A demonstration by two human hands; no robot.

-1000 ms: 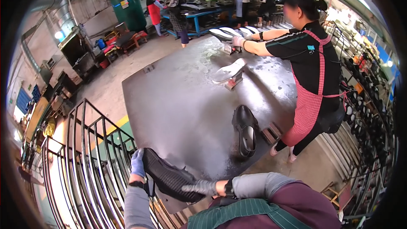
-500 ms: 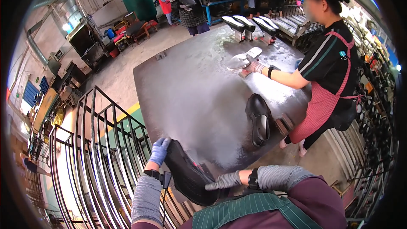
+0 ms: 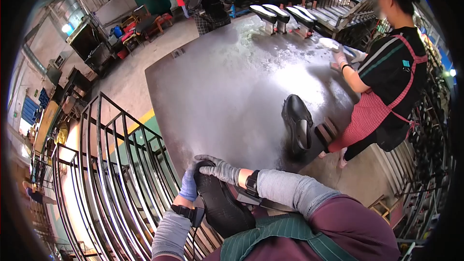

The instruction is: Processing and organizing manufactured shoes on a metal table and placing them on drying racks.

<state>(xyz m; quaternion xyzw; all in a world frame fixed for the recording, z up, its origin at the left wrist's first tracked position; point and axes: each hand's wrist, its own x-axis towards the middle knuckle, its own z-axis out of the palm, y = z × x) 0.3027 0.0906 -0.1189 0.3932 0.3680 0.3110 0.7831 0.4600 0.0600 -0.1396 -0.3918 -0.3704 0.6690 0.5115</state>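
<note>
A black shoe (image 3: 223, 208) is tilted at the near edge of the table, its dark underside facing me. My left hand (image 3: 189, 184), in a blue glove, grips its far end from the left side. Grey-gloved, my right hand (image 3: 218, 169) is bent over that same end, with its fingers curled on the tip. The fingers of both hands nearly meet there. Part of the shoe's near end is against my green striped apron (image 3: 270, 234). Farther right on the table lies a second black shoe (image 3: 296, 122), apart from both hands.
The dark, powder-dusted metal table (image 3: 217, 87) spreads ahead. Several black shoe forms with white soles (image 3: 275, 13) stand at its far edge. At right, a co-worker in a pink checked apron (image 3: 369, 121) handles a pale sole (image 3: 330, 44). A black metal rack (image 3: 108, 164) stands close at left.
My right hand has moved from the shoe's near end forward and left to its far end. The co-worker's hands and the pale sole have shifted right. The person at the back has come nearer.
</note>
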